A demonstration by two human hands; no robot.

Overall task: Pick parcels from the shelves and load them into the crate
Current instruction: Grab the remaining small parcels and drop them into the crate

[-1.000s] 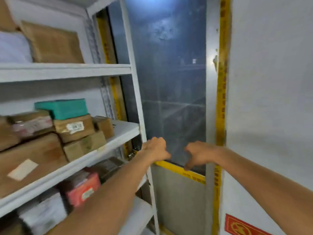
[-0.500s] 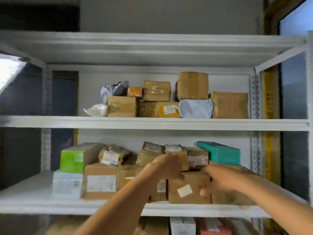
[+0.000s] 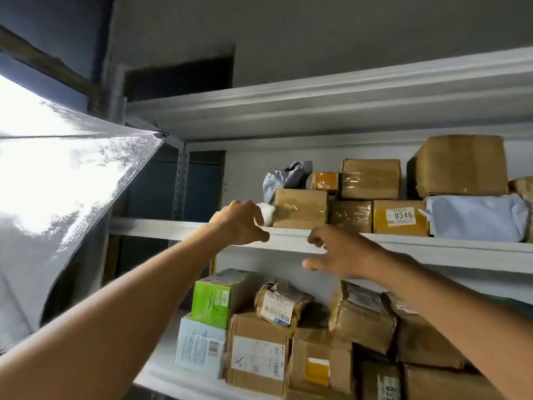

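Observation:
Both arms reach up toward the upper shelf (image 3: 403, 246) of a white metal rack. My left hand (image 3: 240, 222) hovers at the shelf's front edge with fingers loosely curled, right beside a small white parcel (image 3: 266, 213) and a taped brown box (image 3: 300, 207); it holds nothing. My right hand (image 3: 337, 252) is spread in front of the shelf edge, lower and to the right, also empty. Further right on that shelf sit a grey bag (image 3: 285, 179), a yellow box labelled 0346 (image 3: 399, 216) and a pale blue soft parcel (image 3: 476, 217). No crate is in view.
The lower shelf holds a green box (image 3: 213, 298) on a white box (image 3: 200, 346), plus several brown cartons with labels (image 3: 258, 357). A bright reflective sheet (image 3: 57, 197) hangs at the left. The rack's upright post (image 3: 180, 183) stands left of the parcels.
The view swung from the window to the rack and then tilted up and left. Both hands rose from the lower shelf's boxes to the upper shelf's edge.

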